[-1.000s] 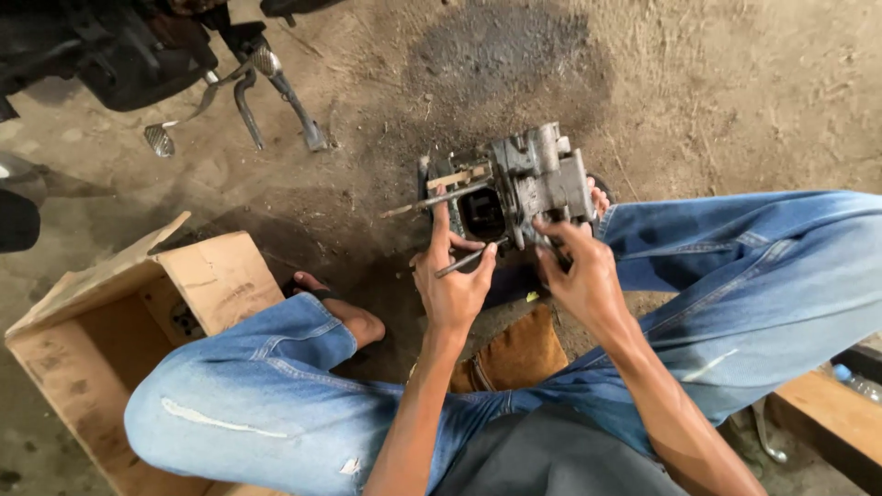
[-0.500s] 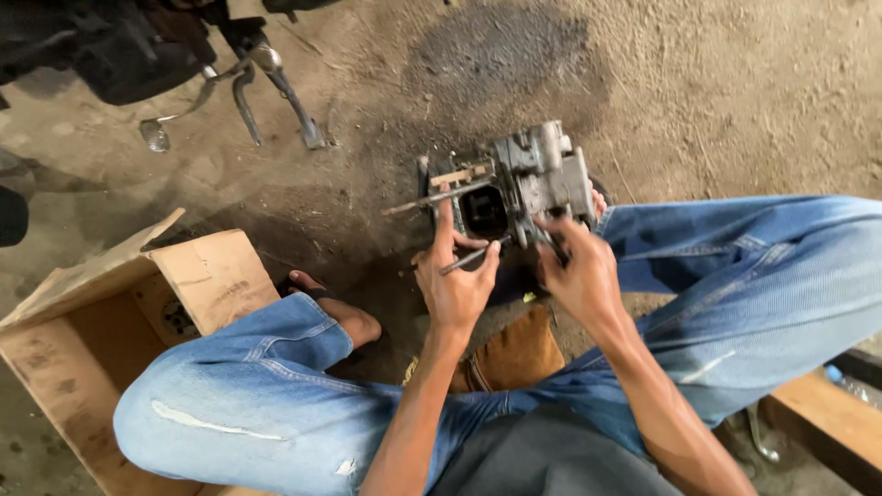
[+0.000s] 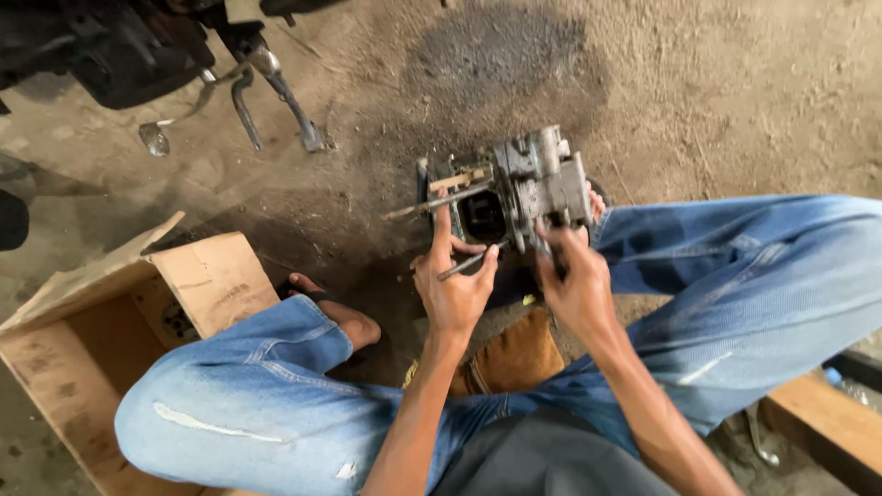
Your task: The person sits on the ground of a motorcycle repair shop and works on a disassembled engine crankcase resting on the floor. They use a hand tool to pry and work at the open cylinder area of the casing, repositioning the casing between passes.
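A grey metal engine part (image 3: 537, 188) stands on the dirt floor (image 3: 735, 101), between the seated person's knees; all positions below are given relative to it.

Left hand (image 3: 455, 280): directly below the part's left half. The index finger is extended upward and touches the part's open face beside the dark round bore. A thin metal rod (image 3: 469, 264) lies across the hand just under the part, pinched between thumb and remaining fingers; the grip is clamped on that rod.

Right hand (image 3: 574, 285): directly below the part's right half. The fingers are curled onto the lower right edge of the casting, grip closed against it. Whether a small tool is also in this hand cannot be told.

A second thin rod (image 3: 432, 200) projects from the part's left side, pointing left.

Surroundings: blue jeans (image 3: 763, 276) to the right and lower left of the part. A sandalled foot (image 3: 335, 317) lies lower left, near it. An open cardboard box (image 3: 138, 321) sits well to the lower left. A motorcycle stand and pedals (image 3: 266, 92) are well to the upper left. A dark oil stain (image 3: 501, 50) marks the floor just above the part. A wooden plank (image 3: 827, 427) lies far lower right.
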